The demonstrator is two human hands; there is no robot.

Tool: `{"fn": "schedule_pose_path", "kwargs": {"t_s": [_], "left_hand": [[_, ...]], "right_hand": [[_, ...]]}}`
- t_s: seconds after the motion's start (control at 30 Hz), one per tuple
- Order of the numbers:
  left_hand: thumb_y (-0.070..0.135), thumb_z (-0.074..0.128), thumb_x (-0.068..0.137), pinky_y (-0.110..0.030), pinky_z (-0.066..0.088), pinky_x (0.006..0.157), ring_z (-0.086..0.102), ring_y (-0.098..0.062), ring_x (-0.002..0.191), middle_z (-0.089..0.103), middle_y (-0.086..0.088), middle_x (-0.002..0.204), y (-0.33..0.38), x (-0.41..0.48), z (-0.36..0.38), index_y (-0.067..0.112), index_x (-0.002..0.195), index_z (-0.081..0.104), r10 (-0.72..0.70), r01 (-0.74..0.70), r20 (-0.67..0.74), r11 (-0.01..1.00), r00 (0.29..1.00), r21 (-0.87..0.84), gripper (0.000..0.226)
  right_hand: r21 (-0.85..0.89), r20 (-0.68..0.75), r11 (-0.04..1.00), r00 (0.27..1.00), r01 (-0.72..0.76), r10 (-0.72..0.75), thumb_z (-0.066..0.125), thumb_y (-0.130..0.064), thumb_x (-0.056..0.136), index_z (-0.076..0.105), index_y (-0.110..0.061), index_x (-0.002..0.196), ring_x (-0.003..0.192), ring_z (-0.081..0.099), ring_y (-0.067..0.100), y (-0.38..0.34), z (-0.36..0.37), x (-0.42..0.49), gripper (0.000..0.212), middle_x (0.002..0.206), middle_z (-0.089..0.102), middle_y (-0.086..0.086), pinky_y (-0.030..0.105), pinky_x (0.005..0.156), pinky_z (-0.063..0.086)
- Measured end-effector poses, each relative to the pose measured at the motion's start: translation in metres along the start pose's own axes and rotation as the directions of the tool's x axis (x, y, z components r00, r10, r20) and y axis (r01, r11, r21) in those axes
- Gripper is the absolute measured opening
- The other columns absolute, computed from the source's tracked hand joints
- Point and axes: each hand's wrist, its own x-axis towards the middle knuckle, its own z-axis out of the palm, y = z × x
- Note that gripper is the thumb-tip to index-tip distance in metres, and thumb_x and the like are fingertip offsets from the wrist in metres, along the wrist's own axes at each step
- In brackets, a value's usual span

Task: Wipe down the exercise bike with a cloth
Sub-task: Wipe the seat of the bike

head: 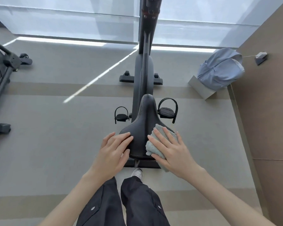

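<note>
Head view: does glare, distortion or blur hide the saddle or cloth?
Head view: the sunlit streak on the floor blows out white; the wide-angle lens bows the edges; saddle, cloth, left hand and right hand are evenly lit and fairly sharp.

The right hand [171,152] presses a grey cloth [160,137] flat on the black bike saddle [141,128]; the left hand [114,149] rests on the saddle's left edge.

Bright, even daylight enters through the tall frosted window panes [72,22] ahead, throwing a thin white light streak [96,78] across the grey matte floor [55,128]. Wide-angle distortion curves the edges; detail is slightly soft.
</note>
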Motion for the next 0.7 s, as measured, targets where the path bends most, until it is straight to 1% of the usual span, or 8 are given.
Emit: {"fn": "schedule_pose_path", "kwargs": {"t_s": [0.13, 0.2, 0.27, 0.37, 0.43, 0.5, 0.6, 0.7], "left_hand": [[0.030, 0.048, 0.091, -0.045, 0.031, 0.108, 0.051, -0.016, 0.123, 0.053, -0.002, 0.137, 0.001, -0.002, 0.002, 0.008, 0.129, 0.057, -0.013, 0.006, 0.097, 0.997, 0.995, 0.077, 0.044], [0.033, 0.048, 0.092, -0.046, 0.030, 0.108, 0.049, -0.015, 0.126, 0.051, -0.002, 0.139, -0.001, -0.003, 0.002, 0.010, 0.131, 0.055, -0.005, -0.007, 0.115, 0.995, 0.993, 0.101, 0.046], [0.034, 0.047, 0.093, -0.046, 0.030, 0.108, 0.049, -0.015, 0.127, 0.051, -0.002, 0.140, -0.002, -0.004, 0.002, 0.010, 0.131, 0.055, 0.002, -0.015, 0.123, 0.994, 0.992, 0.108, 0.046], [0.033, 0.047, 0.094, -0.046, 0.030, 0.108, 0.054, -0.015, 0.122, 0.055, -0.001, 0.135, -0.004, 0.001, -0.001, 0.011, 0.127, 0.059, 0.018, -0.028, 0.112, 0.995, 0.994, 0.092, 0.042], [0.030, 0.047, 0.094, -0.046, 0.031, 0.107, 0.058, -0.015, 0.116, 0.059, 0.000, 0.130, -0.008, 0.005, -0.003, 0.011, 0.123, 0.063, 0.041, -0.047, 0.092, 0.997, 0.995, 0.062, 0.038], [0.026, 0.047, 0.093, -0.046, 0.032, 0.106, 0.061, -0.015, 0.111, 0.062, 0.001, 0.126, -0.012, 0.009, -0.005, 0.012, 0.119, 0.065, 0.075, -0.077, 0.076, 0.997, 0.994, 0.028, 0.034], [0.023, 0.048, 0.093, -0.047, 0.033, 0.105, 0.062, -0.016, 0.108, 0.064, 0.000, 0.123, -0.018, 0.012, -0.008, 0.012, 0.118, 0.066, 0.122, -0.122, 0.075, 0.993, 0.990, 0.002, 0.033], [0.023, 0.048, 0.093, -0.046, 0.032, 0.105, 0.062, -0.016, 0.108, 0.064, 0.000, 0.123, -0.020, 0.012, -0.009, 0.012, 0.118, 0.066, 0.133, -0.133, 0.087, 0.991, 0.987, -0.007, 0.033]], "right_hand": [[0.090, -0.020, 0.991, 0.995, -0.094, 0.096, 0.020, -0.053, 0.094, 0.028, -0.024, 0.146, 0.144, 0.012, 0.023, -0.003, 0.009, 0.001, 0.061, 0.154, 0.022, -0.006, 0.052, 0.114, 0.020], [0.098, -0.062, 0.986, 0.988, -0.136, 0.142, 0.017, -0.051, 0.094, 0.030, -0.018, 0.146, 0.144, 0.015, 0.023, -0.010, 0.008, 0.016, 0.062, 0.154, 0.023, -0.003, 0.049, 0.116, 0.018], [0.100, -0.124, 0.984, 0.979, -0.150, 0.162, 0.024, -0.049, 0.096, 0.034, -0.013, 0.144, 0.142, 0.021, 0.024, -0.015, 0.008, 0.040, 0.061, 0.152, 0.028, 0.002, 0.046, 0.115, 0.022], [0.113, -0.104, 0.979, 0.978, -0.168, 0.180, 0.025, -0.047, 0.100, 0.015, -0.013, 0.149, 0.146, 0.000, 0.019, -0.011, 0.009, 0.093, 0.061, 0.158, 0.008, 0.002, 0.035, 0.119, 0.004], [0.116, -0.091, 0.973, 0.974, -0.199, 0.210, 0.024, -0.047, 0.099, 0.011, -0.014, 0.150, 0.145, -0.006, 0.018, -0.006, 0.006, 0.130, 0.062, 0.159, 0.002, 0.002, 0.034, 0.117, -0.003], [0.107, -0.084, 0.970, 0.970, -0.217, 0.226, 0.028, -0.049, 0.099, 0.017, -0.015, 0.150, 0.146, -0.004, 0.017, -0.005, 0.002, 0.151, 0.062, 0.159, 0.006, 0.003, 0.037, 0.117, 0.000], [0.123, -0.176, 0.955, 0.942, -0.268, 0.287, 0.039, -0.055, 0.093, 0.036, -0.020, 0.141, 0.145, 0.011, 0.020, -0.011, 0.003, 0.142, 0.059, 0.157, 0.020, 0.001, 0.046, 0.115, 0.013], [0.107, -0.206, 0.936, 0.913, -0.336, 0.352, 0.040, -0.061, 0.089, 0.042, -0.029, 0.137, 0.142, 0.022, 0.025, -0.022, 0.004, 0.116, 0.058, 0.155, 0.026, -0.003, 0.052, 0.111, 0.023]]}}
